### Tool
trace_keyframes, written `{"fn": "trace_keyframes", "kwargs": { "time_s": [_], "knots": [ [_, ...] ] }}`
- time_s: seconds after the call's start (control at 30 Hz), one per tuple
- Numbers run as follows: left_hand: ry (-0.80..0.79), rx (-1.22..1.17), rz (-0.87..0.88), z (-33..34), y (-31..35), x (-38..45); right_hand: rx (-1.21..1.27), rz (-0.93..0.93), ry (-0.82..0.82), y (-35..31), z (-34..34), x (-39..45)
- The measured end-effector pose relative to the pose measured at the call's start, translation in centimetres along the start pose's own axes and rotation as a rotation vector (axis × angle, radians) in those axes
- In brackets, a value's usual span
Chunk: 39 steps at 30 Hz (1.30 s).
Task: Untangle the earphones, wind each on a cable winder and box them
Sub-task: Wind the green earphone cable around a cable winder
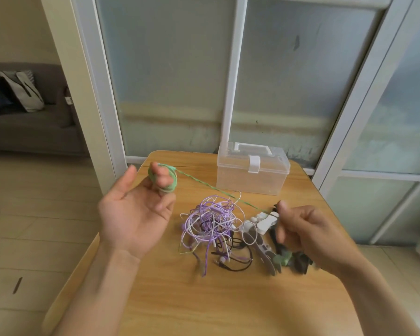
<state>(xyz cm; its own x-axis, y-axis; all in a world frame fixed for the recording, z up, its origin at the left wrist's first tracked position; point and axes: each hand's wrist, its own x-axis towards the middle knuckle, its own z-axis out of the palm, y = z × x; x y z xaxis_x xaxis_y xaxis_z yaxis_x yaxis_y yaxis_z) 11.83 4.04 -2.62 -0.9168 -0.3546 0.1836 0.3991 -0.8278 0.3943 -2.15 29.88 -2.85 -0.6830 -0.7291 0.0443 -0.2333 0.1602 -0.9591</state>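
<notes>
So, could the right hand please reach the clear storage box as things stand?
Probably yes: the clear box stands shut just beyond the right hand with bare table between, but that hand pinches the taut green cable and would need to release it.

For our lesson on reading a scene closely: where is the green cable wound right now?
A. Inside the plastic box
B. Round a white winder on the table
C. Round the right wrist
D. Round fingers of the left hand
D: the green cable loops round raised fingers of the left hand and runs taut across to the right hand.
</notes>
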Motion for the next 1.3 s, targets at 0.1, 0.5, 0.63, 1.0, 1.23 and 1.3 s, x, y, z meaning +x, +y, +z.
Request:
{"fn": "trace_keyframes", "kwargs": {
  "time_s": [0.1, 0.5, 0.63, 1.0, 1.23, 1.3],
  "knots": [
    [0.074, -0.013, 0.089, 0.2, 0.2, -0.2, -0.073, -0.045, -0.182, -0.4, 1.0, -0.3],
    [0.076, 0.786, 0.227, 0.9, -1.5, -0.1, 0.157, -0.038, -0.368, -1.3, 5.8, -1.0],
    [0.123, 0.878, 0.193, 0.4, -1.3, -0.1, 0.229, -0.054, -0.313, -1.5, 4.6, -1.0],
    [0.342, 0.62, 0.216, 0.6, 0.2, -0.1, 0.034, -0.043, -0.113, -1.1, 4.2, -1.1],
    [0.269, 0.619, 0.205, 0.5, -0.1, -0.1, -0.022, -0.079, -0.427, -1.6, 6.5, -1.5],
    [0.205, 0.768, 0.179, 0.2, -1.1, -0.2, -0.017, -0.087, -0.519, -1.8, 7.2, -1.6]
  ]
}}
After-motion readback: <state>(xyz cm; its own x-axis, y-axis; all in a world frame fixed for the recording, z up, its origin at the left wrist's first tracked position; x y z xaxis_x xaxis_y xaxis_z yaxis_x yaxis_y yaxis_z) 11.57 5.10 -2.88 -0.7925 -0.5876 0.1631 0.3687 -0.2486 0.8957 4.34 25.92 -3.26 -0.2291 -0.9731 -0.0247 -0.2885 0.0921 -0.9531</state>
